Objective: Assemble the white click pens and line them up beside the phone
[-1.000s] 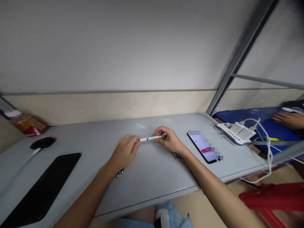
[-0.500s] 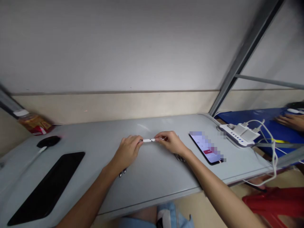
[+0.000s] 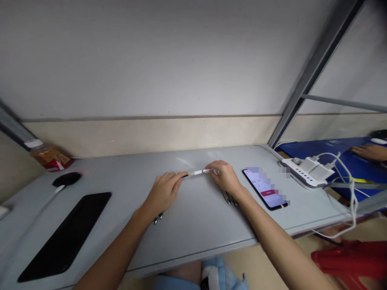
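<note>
A slim pen with a white middle section point(image 3: 198, 172) is stretched between both hands, just above the grey desk point(image 3: 193, 225). My left hand point(image 3: 164, 192) pinches its dark, thin left end, where a little yellow shows. Closed round the clear right end is my right hand point(image 3: 223, 176). Several metallic pen-like pieces point(image 3: 229, 198) lie beneath my right wrist. The tips of a few more point(image 3: 158, 218) peek out beside my left wrist; the rest of them is hidden.
To the right lie a lit phone point(image 3: 266, 189) and a white power strip point(image 3: 304, 172) with cables. On the left are a black mat point(image 3: 66, 237), a black round object point(image 3: 66, 179) and a bottle point(image 3: 51, 156). Another person's hand point(image 3: 369, 152) rests on a blue surface.
My right hand has moved slightly up and right, with the white section following it. A dark, yellow-marked thin part now shows at my left fingertips. The view has shifted slightly.
</note>
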Available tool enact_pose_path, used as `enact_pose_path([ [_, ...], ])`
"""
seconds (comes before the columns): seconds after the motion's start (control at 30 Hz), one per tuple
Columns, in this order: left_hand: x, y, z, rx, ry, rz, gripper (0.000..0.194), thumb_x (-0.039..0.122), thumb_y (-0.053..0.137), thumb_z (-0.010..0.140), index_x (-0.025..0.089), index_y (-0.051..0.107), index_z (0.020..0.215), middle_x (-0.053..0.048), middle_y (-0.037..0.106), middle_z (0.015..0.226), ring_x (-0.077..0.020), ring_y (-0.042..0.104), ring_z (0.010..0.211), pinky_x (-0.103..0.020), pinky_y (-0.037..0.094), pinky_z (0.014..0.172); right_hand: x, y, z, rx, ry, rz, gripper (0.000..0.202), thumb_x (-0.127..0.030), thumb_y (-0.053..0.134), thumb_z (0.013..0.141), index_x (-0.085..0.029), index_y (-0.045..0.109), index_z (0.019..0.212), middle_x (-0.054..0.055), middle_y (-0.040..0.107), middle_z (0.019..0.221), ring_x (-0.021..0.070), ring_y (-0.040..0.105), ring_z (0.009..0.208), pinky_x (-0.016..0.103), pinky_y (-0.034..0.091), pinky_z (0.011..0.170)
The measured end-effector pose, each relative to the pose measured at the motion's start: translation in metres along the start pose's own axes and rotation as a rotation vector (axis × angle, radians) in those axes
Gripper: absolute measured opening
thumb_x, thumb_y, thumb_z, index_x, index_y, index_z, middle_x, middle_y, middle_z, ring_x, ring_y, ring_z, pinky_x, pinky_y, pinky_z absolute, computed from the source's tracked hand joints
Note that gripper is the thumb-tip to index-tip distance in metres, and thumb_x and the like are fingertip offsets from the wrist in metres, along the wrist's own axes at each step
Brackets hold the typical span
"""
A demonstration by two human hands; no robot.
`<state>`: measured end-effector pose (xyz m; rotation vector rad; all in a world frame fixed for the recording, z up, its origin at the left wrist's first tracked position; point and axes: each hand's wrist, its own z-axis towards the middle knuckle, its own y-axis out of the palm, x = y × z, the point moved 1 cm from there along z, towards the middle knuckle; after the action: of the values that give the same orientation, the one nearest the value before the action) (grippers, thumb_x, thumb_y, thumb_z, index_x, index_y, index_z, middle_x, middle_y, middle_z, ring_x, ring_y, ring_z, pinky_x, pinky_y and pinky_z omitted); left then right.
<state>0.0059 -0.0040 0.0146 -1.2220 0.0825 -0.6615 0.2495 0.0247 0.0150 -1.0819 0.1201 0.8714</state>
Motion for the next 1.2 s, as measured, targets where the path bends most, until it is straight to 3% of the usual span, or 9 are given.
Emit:
enact_pose_path([
  [0.2, -0.005, 0.003, 0.0, 0.008, -0.021, 0.039, 0.03, 0.026, 0.035, 0.098, 0.026, 0.059, 0.115, -0.003, 0.069, 0.104, -0.0206, 0.061, 0.098, -0.037, 0.042, 0.088, 0.008, 0.0, 0.002, 0.043, -0.013, -0.042, 0.02, -0.01, 0.06, 0.085, -0.022, 0.072, 0.097, 0.005, 0.073, 0.097, 0.0209, 0.061, 0.088, 0.031, 0.044, 0.08],
  [0.6, -0.009, 0.006, -0.001, 0.001, -0.043, 0.059, 0.028, 0.029, 0.033, 0.099, 0.026, 0.057, 0.112, -0.002, 0.068, 0.101, -0.0207, 0.06, 0.093, -0.036, 0.039, 0.08, 0.006, 0.0, 0.002, 0.006, -0.078, -0.015, 0.02, -0.011, 0.06, 0.087, -0.021, 0.072, 0.098, 0.005, 0.073, 0.096, 0.02, 0.058, 0.086, 0.033, 0.042, 0.081],
  [0.9, -0.002, 0.009, -0.001, -0.038, -0.058, -0.041, 0.024, 0.032, 0.034, 0.099, 0.023, 0.055, 0.106, -0.003, 0.066, 0.101, -0.021, 0.058, 0.095, -0.038, 0.038, 0.084, -0.001, 0.009, -0.001, -0.016, -0.143, 0.028, 0.019, -0.016, 0.062, 0.088, -0.024, 0.073, 0.102, 0.006, 0.071, 0.096, 0.0204, 0.056, 0.087, 0.035, 0.042, 0.082],
  [1.2, -0.003, 0.013, -0.002, -0.032, -0.007, -0.034, 0.028, 0.034, 0.033, 0.099, 0.021, 0.057, 0.092, -0.004, 0.062, 0.09, -0.0196, 0.055, 0.085, -0.035, 0.04, 0.078, -0.011, 0.014, 0.0, -0.034, -0.129, 0.282, 0.013, -0.025, 0.067, 0.086, -0.025, 0.075, 0.096, 0.004, 0.074, 0.092, 0.0178, 0.059, 0.085, 0.032, 0.043, 0.082],
])
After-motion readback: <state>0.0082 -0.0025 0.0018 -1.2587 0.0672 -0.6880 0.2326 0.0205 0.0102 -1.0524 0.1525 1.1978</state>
